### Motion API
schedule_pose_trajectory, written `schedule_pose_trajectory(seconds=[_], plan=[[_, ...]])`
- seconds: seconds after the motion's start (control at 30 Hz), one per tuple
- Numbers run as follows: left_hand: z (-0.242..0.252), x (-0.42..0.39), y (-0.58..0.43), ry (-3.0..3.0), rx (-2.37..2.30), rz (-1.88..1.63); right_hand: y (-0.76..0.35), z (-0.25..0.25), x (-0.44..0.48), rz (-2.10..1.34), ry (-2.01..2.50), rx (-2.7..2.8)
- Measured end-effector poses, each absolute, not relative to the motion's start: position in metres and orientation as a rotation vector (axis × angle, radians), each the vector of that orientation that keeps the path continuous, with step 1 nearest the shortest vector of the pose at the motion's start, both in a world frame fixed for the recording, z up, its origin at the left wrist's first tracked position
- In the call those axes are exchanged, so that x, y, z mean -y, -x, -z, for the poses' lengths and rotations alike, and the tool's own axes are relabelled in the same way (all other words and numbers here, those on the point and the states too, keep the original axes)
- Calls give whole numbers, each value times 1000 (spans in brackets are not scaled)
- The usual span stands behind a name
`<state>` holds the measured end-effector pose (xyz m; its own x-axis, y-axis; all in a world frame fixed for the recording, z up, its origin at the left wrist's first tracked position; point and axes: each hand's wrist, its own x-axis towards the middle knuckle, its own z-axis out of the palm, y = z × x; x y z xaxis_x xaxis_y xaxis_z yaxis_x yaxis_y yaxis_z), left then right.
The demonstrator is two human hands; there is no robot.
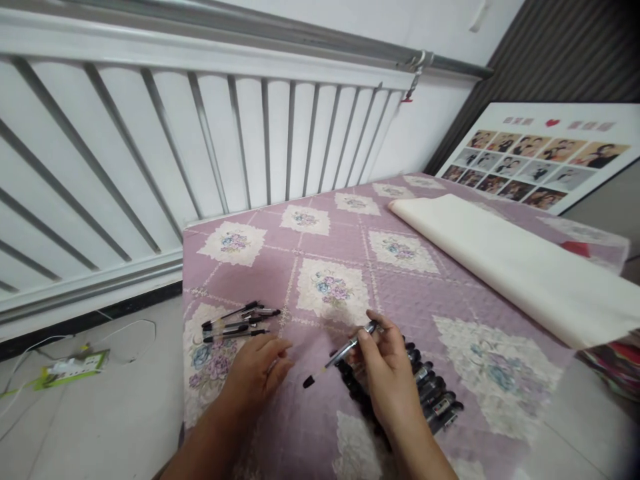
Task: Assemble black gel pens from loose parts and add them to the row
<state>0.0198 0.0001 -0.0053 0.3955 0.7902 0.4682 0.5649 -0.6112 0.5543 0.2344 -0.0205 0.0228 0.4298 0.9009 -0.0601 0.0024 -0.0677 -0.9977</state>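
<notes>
My right hand pinches a pen between thumb and fingers. The pen has a clear barrel and a black end that points down to the left. Beneath that hand a row of black pens lies side by side on the flowered cover, partly hidden by my hand and wrist. My left hand rests low over the cover with its fingers loosely apart, and nothing shows in it. Just beyond it, a loose group of several black-and-clear pens lies at the left edge.
The purple flowered cover spreads over the table. A cream folded sheet lies at the right. A white radiator stands behind, and a photo board leans at the back right. A power strip with cables lies on the floor.
</notes>
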Motion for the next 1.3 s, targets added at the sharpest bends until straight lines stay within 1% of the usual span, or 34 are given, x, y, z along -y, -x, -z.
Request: schedule_pose_trajectory(seconds=[0.23, 0.37, 0.53, 0.8, 1.1, 1.3], plan=[[8, 1, -24, -2336, -1221, -1008, -294, -24, 32, -662, 1568, 912], [11, 1, -25, -2338, -1228, -1004, -318, -22, 40, -591, 1612, 905], [13, 1, -26, -2317, -1232, -982, -329, -22, 43, -577, 1656, 905], [11, 0, -26, -2301, -1255, -953, -337, -16, 43, -670, 1748, 967], [12, 0, -25, -2315, -1247, -946, -346, -14, 44, -548, 1885, 1050], [13, 0, -26, -2338, -1235, -940, -354, -10, 47, -554, 2018, 1110]])
